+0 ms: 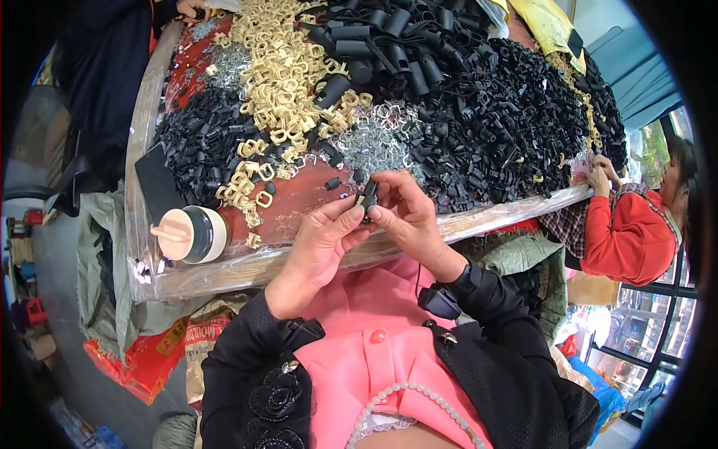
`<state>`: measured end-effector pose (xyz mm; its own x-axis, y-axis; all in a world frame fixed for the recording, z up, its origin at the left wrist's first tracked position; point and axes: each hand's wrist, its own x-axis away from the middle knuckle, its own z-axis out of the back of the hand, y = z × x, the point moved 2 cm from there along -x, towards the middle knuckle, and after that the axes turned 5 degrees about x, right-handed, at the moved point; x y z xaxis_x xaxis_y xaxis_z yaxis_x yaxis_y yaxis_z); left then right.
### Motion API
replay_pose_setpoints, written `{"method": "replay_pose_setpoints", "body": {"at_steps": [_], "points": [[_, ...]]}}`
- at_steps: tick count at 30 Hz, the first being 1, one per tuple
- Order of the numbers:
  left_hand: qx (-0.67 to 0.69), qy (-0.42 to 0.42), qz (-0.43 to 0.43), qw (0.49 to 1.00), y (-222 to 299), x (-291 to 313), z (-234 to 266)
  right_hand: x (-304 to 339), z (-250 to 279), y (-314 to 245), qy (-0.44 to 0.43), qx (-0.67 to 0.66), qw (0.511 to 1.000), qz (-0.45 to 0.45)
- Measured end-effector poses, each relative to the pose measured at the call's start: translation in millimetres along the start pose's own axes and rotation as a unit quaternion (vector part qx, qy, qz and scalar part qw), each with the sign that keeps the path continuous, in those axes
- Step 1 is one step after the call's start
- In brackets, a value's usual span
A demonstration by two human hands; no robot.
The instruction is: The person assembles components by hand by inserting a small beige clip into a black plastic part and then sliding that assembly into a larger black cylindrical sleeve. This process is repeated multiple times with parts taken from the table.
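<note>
A big red table [303, 203] with a pale wooden edge fills much of the view. By the table's right side sits a person in a red top [632, 232], with hands at its edge. A wide heap of small black plastic parts [508, 123] covers the table's right half. A long heap of gold-coloured square rings [277, 71] runs from the table's far side down toward its near left corner. Fat black tubes [432, 73] are piled at the table's far side, in the middle. A shiny pile of thin silver metal bits [370, 146] lies near the table's middle.

At the table's near edge are two bare hands. The left hand [325, 236] pinches with its thumb and fingers. The right hand [407, 217] pinches the same thing from the other side. A round dark jar with a pale wooden lid [179, 233] stands at the table's near left corner. Smallest is the little black plastic piece [366, 200], held by both hands above the table's near edge.
</note>
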<state>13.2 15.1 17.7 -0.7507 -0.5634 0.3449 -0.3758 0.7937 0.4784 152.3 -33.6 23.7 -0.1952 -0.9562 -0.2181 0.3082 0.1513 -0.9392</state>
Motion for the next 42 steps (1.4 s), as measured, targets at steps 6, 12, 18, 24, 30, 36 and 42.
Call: {"method": "replay_pose_setpoints", "body": {"at_steps": [6, 12, 18, 24, 30, 36, 42], "points": [[-0.008, 0.009, -0.013, 1.0, -2, 1, 1, -4, 3, -10, -0.01, 0.099, 0.99, 0.102], [-0.003, 0.027, -0.003, 1.0, -4, 1, 3, -3, 8, -16, -0.016, 0.185, 0.966, 0.18], [0.001, 0.03, 0.0, 1.0, -5, 3, 4, 4, 8, -18, -0.011, 0.16, 0.983, 0.093], [-0.001, 0.043, -0.006, 0.999, -7, -1, 7, 4, -1, -21, 0.022, 0.148, 0.987, 0.059], [-0.001, 0.027, -0.008, 1.0, -9, 2, 6, 6, 1, -26, -0.02, 0.167, 0.984, 0.056], [0.005, 0.013, 0.005, 1.0, -15, -1, 8, 10, 4, -16, 0.001, 0.199, 0.975, 0.096], [-0.025, -0.018, 0.054, 0.998, -15, -5, 11, 11, 0, -13, -0.027, 0.214, 0.969, 0.123]]}}
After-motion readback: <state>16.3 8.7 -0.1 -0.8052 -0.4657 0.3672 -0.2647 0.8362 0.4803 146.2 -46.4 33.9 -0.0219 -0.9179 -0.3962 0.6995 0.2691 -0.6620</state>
